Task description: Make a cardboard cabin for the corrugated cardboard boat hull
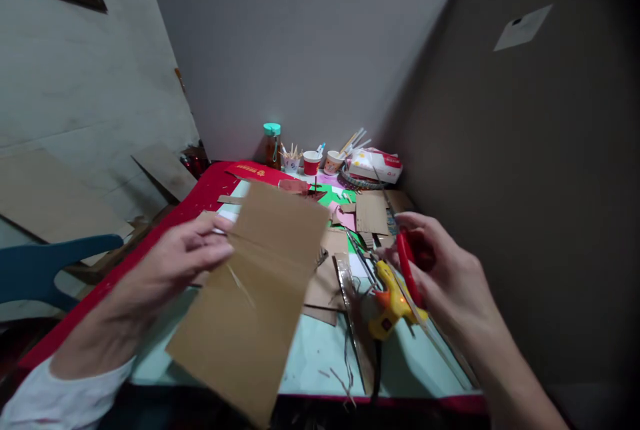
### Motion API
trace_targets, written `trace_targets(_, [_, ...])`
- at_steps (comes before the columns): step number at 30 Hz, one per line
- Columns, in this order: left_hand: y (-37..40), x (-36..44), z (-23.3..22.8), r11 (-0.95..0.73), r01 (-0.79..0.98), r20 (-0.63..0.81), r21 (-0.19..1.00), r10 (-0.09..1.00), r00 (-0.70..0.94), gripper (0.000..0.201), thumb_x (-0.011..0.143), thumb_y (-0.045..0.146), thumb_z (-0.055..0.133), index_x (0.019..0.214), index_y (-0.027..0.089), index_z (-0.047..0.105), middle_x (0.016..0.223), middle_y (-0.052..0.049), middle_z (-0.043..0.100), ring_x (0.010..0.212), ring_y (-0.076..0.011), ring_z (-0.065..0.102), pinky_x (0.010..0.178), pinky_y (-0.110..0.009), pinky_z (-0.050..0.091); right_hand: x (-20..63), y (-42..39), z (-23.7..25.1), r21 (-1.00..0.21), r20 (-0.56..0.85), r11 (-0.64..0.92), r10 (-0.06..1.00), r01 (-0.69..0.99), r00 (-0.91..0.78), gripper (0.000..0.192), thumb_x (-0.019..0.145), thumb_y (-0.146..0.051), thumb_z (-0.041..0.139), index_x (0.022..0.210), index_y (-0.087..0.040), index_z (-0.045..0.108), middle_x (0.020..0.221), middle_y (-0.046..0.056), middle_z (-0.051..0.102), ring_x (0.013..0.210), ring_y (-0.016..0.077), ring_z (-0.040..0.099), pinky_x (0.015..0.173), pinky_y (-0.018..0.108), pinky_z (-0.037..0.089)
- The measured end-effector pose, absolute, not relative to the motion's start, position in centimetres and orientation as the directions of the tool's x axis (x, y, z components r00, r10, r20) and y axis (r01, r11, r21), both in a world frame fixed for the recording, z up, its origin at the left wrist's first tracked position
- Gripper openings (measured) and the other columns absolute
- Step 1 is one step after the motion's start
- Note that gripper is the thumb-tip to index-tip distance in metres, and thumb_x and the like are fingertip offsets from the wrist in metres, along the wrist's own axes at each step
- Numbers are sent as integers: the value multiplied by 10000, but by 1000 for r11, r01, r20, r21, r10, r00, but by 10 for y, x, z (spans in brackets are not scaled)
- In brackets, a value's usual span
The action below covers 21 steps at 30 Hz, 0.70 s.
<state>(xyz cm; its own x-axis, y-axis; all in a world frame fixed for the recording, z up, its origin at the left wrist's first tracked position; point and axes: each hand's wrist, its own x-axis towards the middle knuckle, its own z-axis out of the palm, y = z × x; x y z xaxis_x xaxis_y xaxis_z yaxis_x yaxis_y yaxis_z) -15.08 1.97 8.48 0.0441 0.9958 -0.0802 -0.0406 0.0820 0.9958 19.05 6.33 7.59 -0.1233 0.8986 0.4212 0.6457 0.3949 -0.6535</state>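
My left hand (pixel 173 263) grips a large sheet of brown cardboard (pixel 255 297) by its left edge and holds it tilted above the table. The sheet has a crease across its upper part. My right hand (pixel 445 270) holds red-handled scissors (pixel 407 267), fingers through the handles, with the blades pointing up and away. The scissors are to the right of the cardboard and do not touch it. A yellow glue gun (pixel 393 300) lies on the table just below my right hand.
A pale cutting mat (pixel 320 357) on a red cloth (pixel 200 197) carries cardboard scraps (pixel 373 211) and green and pink paper. At the back stand a teal-capped bottle (pixel 273 145), paper cups (pixel 312 162) and a tissue pack (pixel 375 165). Walls close in behind and right; a blue chair (pixel 45 267) is left.
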Motion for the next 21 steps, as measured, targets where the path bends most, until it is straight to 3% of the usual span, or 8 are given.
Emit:
trace_targets(1, [19, -160, 86, 11, -133, -21, 991, 997, -73, 219, 792, 280, 800, 974, 278, 679, 826, 80, 765, 651, -107, 675, 546, -149, 536, 200, 72, 71, -438, 460, 381, 873, 814, -161, 367, 889, -361, 563, 1232, -233, 578, 893, 58, 681, 743, 226, 648, 670, 343, 506])
trace_targets(4, [21, -185, 91, -169, -172, 114, 971, 951, -286, 218, 814, 166, 754, 970, 287, 663, 746, 120, 765, 574, -76, 653, 535, -114, 561, 227, 101, 49, -322, 414, 335, 891, 885, -187, 333, 801, -278, 538, 1082, -161, 675, 875, 146, 694, 782, 319, 630, 679, 420, 470])
trace_targets(9, [32, -186, 94, -319, -79, 268, 944, 887, -376, 239, 888, 133, 689, 1044, 309, 647, 697, 169, 737, 580, -40, 640, 571, -70, 550, 242, 126, 24, -337, 345, 319, 917, 885, -200, 349, 739, -248, 517, 983, -115, 730, 811, 200, 704, 757, 374, 649, 696, 510, 501])
trace_targets(13, [52, -172, 96, -484, 25, 451, 875, 795, -407, 236, 841, 130, 752, 989, 266, 628, 804, 198, 759, 746, -54, 691, 665, -120, 583, 222, 112, 52, -471, 310, 350, 925, 810, -219, 353, 847, -344, 553, 1082, -139, 720, 1070, 200, 745, 929, 362, 719, 787, 485, 566])
trace_targets(15, [62, -166, 97, -569, 79, 550, 818, 735, -398, 265, 804, 96, 771, 939, 265, 616, 873, 220, 751, 816, -58, 690, 701, -147, 586, 199, 102, 75, -610, 270, 365, 930, 703, -248, 362, 950, -471, 530, 1155, -226, 701, 1079, 99, 772, 928, 260, 749, 769, 355, 606])
trace_targets(17, [69, -160, 98, -600, 127, 600, 790, 711, -367, 270, 816, 76, 753, 939, 277, 620, 862, 224, 735, 829, -54, 684, 753, -175, 569, 171, 93, 97, -940, 129, 198, 960, 277, -248, 390, 932, -541, 590, 1108, -213, 705, 950, 88, 786, 775, 224, 761, 665, 314, 617])
trace_targets(19, [70, -154, 98, -596, 166, 613, 786, 713, -341, 255, 813, 93, 761, 943, 286, 657, 825, 197, 729, 843, -72, 683, 811, -206, 545, 144, 89, 113, -996, 80, 66, 940, -54, -332, 409, 910, -562, 626, 1117, -215, 684, 848, 67, 783, 686, 195, 743, 541, 254, 581])
trace_targets(21, [67, -149, 98, -559, 170, 584, 811, 757, -294, 218, 761, 162, 813, 923, 275, 720, 866, 125, 761, 937, -139, 688, 890, -253, 529, 122, 88, 122, -983, 20, -69, 880, -170, -474, 511, 904, -628, 578, 1225, -234, 637, 788, 57, 769, 662, 215, 739, 497, 270, 566])
